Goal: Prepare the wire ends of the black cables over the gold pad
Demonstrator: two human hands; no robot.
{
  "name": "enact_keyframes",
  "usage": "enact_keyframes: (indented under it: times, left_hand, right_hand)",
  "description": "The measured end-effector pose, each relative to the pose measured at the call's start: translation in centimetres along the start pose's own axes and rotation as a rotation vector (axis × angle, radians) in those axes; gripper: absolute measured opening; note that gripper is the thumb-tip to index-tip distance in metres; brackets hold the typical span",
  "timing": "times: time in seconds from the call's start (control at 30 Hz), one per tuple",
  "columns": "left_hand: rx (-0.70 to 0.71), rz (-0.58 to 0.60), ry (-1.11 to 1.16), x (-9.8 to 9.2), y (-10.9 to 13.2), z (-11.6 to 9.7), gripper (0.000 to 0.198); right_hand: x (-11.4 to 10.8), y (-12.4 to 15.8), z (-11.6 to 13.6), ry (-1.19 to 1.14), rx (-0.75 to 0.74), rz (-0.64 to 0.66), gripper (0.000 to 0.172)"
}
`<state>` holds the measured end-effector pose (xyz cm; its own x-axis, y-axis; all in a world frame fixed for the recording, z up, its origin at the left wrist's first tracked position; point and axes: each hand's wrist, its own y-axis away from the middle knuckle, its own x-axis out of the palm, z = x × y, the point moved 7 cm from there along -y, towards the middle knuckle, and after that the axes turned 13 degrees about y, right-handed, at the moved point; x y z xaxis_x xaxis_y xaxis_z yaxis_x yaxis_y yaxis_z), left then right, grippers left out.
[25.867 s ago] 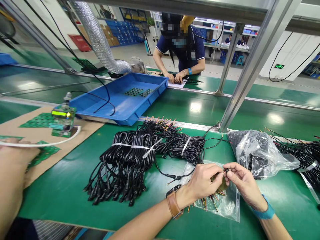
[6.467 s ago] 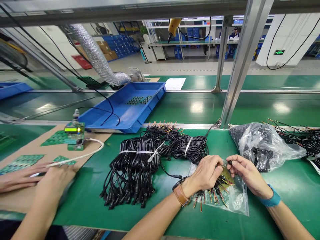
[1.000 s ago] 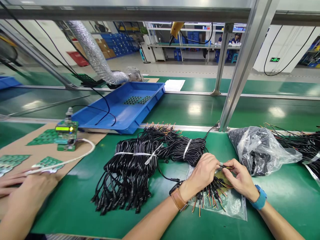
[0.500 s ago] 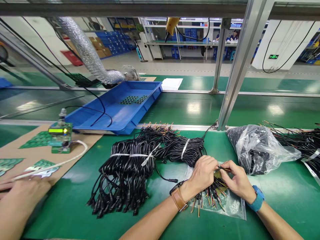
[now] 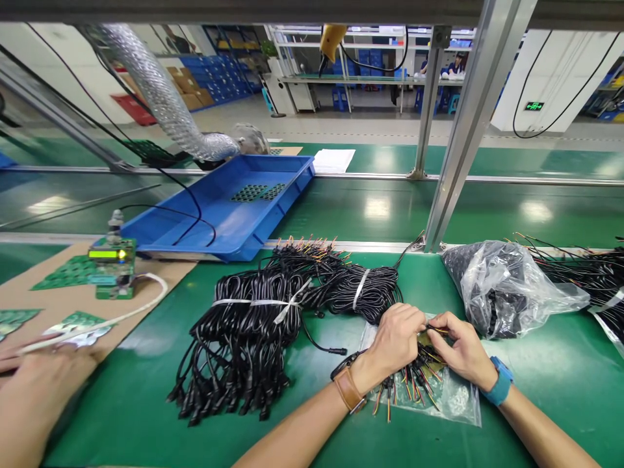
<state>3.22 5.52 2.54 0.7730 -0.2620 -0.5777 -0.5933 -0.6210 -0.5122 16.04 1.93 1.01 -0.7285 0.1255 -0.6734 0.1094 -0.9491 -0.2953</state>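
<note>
My left hand [image 5: 400,337], with a brown strap at the wrist, is closed in a pinch on a thin black cable near its end. Facing it, my right hand [image 5: 461,348], with a blue band, pinches the same cable where thin coloured wires come out. Below both hands lie several short black cable ends [image 5: 414,383] with red, yellow and black wires, on a clear plastic bag [image 5: 461,406]. A coiled black cable bundle [image 5: 373,289] tied with a white strip sits just behind my left hand. The fingertips hide part of the held cable.
Left of my hands lies a large tied bundle of black cables [image 5: 244,338] with connectors. A filled plastic bag [image 5: 507,292] stands at right. Behind are a blue tray [image 5: 229,221] and a metal post [image 5: 461,130]. Another person's hand [image 5: 53,377] rests by a circuit board [image 5: 114,270] at left.
My hands keep nearly the same grip and place on the cable. The view has shifted slightly, so the things at left appear a little further left.
</note>
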Motion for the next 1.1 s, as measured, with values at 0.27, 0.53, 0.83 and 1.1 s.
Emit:
enact_keyframes:
  times: [0.27, 0.53, 0.83, 1.1]
  left_hand:
    - [-0.002, 0.002, -0.024, 0.0, 0.0, -0.1, 0.021]
    - [0.003, -0.002, -0.03, 0.2, 0.2, 0.0, 0.022]
    - [0.011, 0.022, 0.118, -0.7, -0.5, -0.3, 0.019]
    - [0.0, -0.026, 0.142, -0.5, -0.1, 0.3, 0.023]
  right_hand:
    - [0.2, 0.0, -0.2, -0.024, 0.001, 0.007, 0.009]
    - [0.5, 0.2, -0.5, -0.056, 0.003, 0.007, 0.011]
    - [-0.7, -0.4, -0.1, -0.036, 0.03, -0.102, 0.008]
    - [-0.1, -0.3, 0.1, -0.039, 0.005, -0.069, 0.006]
